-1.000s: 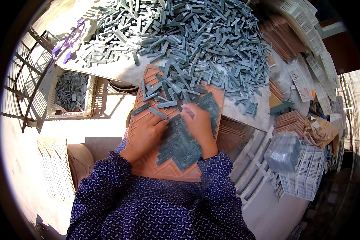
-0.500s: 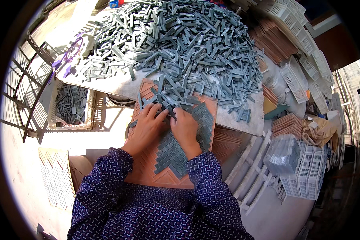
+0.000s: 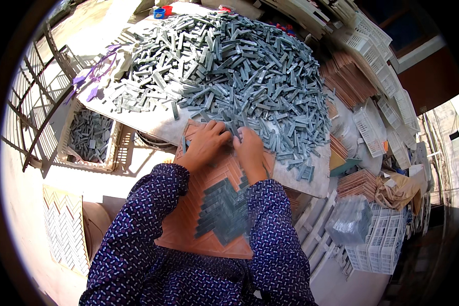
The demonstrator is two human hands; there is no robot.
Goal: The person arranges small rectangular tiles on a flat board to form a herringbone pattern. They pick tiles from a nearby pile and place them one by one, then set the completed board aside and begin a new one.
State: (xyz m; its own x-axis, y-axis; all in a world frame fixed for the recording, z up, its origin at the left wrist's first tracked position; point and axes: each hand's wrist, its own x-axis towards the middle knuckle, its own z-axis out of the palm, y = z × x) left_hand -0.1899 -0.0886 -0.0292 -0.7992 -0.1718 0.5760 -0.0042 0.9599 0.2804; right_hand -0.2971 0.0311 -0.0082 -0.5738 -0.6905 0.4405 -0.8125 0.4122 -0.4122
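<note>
A terracotta-coloured tray [image 3: 181, 223] with herringbone grooves lies in front of me, its far end on the table. Grey-green stone strips [image 3: 223, 206] fill part of its grooves in a zigzag. Beyond it rises a big loose pile of the same strips [image 3: 239, 61]. My left hand [image 3: 205, 145] is over the far part of the tray, fingers curled at the pile's near edge. Close beside it, my right hand [image 3: 251, 150] also reaches the pile's edge with bent fingers. Both sets of fingertips are among strips, and what they grip is hidden.
At the left stands a cream crate [image 3: 91, 136] of strips, near a metal railing [image 3: 48, 107] and a patterned panel [image 3: 66, 229]. White crates [image 3: 380, 239], plastic-wrapped tiles [image 3: 349, 219] and stacked brown trays [image 3: 349, 76] line the right. Small cups [image 3: 159, 13] sit behind the pile.
Both hands have moved forward from the filled grooves to the pile's edge. Loose strips on the tray's far part have been pushed away toward the pile, baring grooves. The view has shifted slightly.
</note>
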